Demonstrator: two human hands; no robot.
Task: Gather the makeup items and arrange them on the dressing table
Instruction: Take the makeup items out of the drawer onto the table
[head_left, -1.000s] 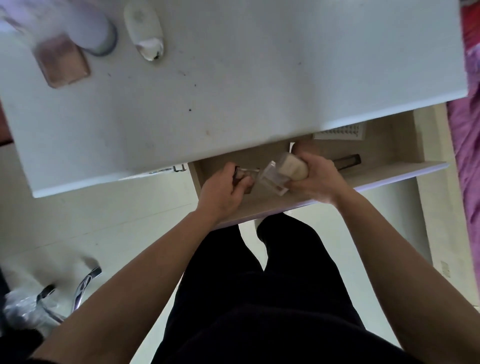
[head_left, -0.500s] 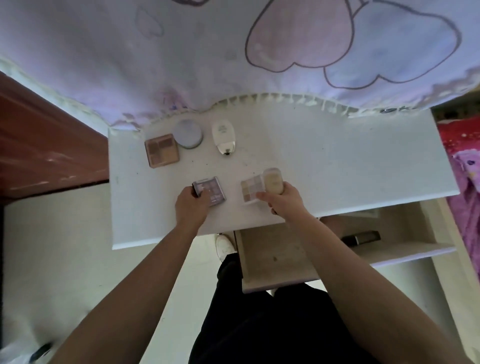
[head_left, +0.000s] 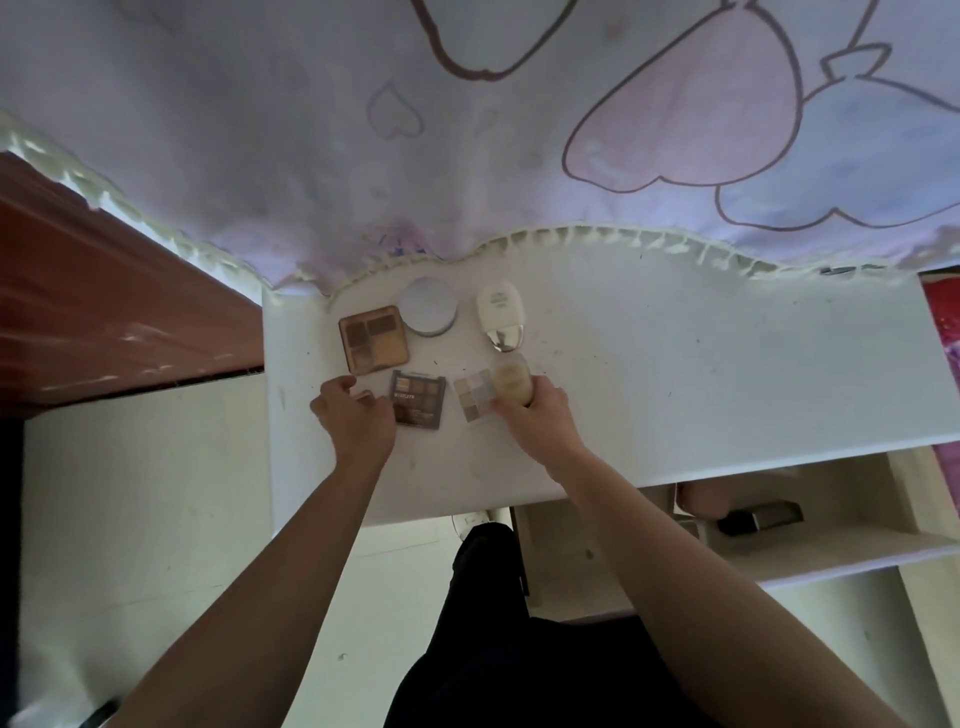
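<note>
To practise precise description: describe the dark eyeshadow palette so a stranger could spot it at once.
On the white dressing table, look at the row nearest the hands. Beside the left hand lies the dark palette: dark-cased with lettering, unlike the pale palette the right hand holds.

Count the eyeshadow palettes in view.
3. A large brown palette at the back left, a dark palette by the left hand, and a pale palette gripped in the right hand with a beige bottle. The open drawer may hide more.
</note>
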